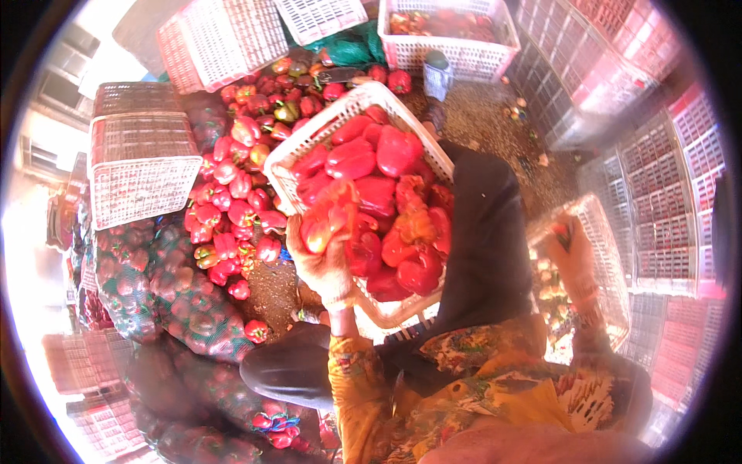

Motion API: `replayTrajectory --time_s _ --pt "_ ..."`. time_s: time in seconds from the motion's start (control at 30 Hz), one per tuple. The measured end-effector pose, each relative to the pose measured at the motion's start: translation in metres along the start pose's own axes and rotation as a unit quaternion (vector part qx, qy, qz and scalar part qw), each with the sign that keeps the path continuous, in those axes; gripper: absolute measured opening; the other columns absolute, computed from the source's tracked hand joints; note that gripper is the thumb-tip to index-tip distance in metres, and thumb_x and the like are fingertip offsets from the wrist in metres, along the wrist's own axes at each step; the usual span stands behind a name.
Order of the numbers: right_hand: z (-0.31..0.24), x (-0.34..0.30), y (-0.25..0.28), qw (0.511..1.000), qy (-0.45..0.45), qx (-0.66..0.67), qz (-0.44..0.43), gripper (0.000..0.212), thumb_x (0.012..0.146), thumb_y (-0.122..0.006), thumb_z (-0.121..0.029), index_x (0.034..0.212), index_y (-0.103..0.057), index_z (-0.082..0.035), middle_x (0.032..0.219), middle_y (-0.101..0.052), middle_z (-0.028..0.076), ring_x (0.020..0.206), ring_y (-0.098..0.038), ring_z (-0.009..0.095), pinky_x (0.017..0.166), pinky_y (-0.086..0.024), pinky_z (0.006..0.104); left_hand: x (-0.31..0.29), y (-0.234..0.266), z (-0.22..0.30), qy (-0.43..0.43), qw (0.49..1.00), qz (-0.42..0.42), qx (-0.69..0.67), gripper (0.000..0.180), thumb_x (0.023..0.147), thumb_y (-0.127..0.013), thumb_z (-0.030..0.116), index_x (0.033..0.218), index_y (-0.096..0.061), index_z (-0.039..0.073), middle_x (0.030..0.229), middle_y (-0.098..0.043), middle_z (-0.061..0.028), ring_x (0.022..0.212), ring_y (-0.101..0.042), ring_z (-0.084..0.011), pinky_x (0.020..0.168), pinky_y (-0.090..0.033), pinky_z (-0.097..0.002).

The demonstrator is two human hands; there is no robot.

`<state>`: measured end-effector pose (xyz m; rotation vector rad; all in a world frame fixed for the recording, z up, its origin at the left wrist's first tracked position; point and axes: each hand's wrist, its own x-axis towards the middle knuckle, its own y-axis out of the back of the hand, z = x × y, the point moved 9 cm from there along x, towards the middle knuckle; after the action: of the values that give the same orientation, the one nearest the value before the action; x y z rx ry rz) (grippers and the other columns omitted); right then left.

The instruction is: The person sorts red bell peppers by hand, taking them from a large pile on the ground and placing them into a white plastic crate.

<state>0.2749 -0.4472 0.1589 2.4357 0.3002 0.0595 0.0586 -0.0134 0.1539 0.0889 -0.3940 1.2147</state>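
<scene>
My left hand is closed round a red-orange bell pepper at the near left side of a white plastic crate. This crate, tilted by my legs, is heaped with large red bell peppers; several look open or hollowed. Off to the right, my right hand is held over a second white crate with pale scraps in it. Its fingers are curled round something small, with a dark and reddish patch showing, which I cannot make out.
A loose pile of red and greenish bell peppers spreads on the floor at the left. Green mesh sacks of peppers lie nearer. Crates stand at the left, top and stacked at the right. A cup-like container stands beyond my knee.
</scene>
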Motion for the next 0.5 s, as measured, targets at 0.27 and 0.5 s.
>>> replayTrajectory --time_s 0.27,0.5 --pt "-0.008 -0.004 -0.016 0.981 -0.119 0.131 0.079 0.047 0.096 -0.063 -0.033 0.133 -0.060 -0.003 0.106 -0.071 0.010 0.058 -0.058 0.013 0.052 -0.048 0.0282 0.037 -0.064 -0.130 -0.123 0.745 -0.243 0.609 0.086 0.071 -0.078 0.042 0.149 -0.046 0.024 0.159 -0.024 -0.0272 0.145 -0.021 -0.0515 0.119 -0.020 -0.0616" --pt "-0.257 0.038 -0.310 0.911 0.117 0.257 -0.302 0.042 0.104 -0.053 -0.030 0.139 -0.058 -0.007 0.093 -0.070 0.002 0.064 -0.058 0.007 0.057 -0.048 0.0253 0.084 0.005 -0.109 0.219 0.871 -0.384 0.216 0.044 0.090 -0.071 0.029 0.126 -0.068 0.004 0.106 -0.074 -0.0128 0.105 -0.068 -0.0224 0.095 -0.052 -0.0341"
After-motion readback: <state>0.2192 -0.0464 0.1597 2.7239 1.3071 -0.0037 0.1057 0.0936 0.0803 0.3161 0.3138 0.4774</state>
